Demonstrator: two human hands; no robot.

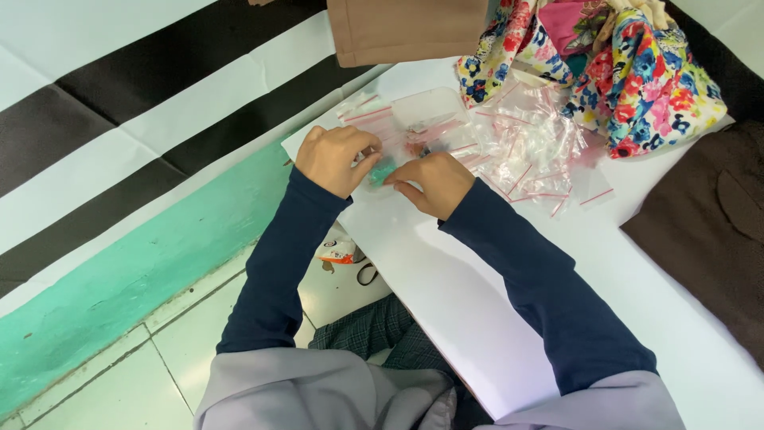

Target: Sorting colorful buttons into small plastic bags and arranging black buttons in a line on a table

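A small green item (380,171) is pinched between the left hand (334,158) and right hand (432,183), fingers curled shut on it, above the white table (477,310). Behind it, a clear plastic box (430,107) is seen. Glossy red-striped clear bags (529,147) are heaped rightward, beneath floral fabric (637,80).

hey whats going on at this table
A person in dark blue sleeves sits at a white table. The left hand and right hand together pinch a small green item. Just beyond lie a pile of small clear zip bags, a clear plastic box and floral fabric.
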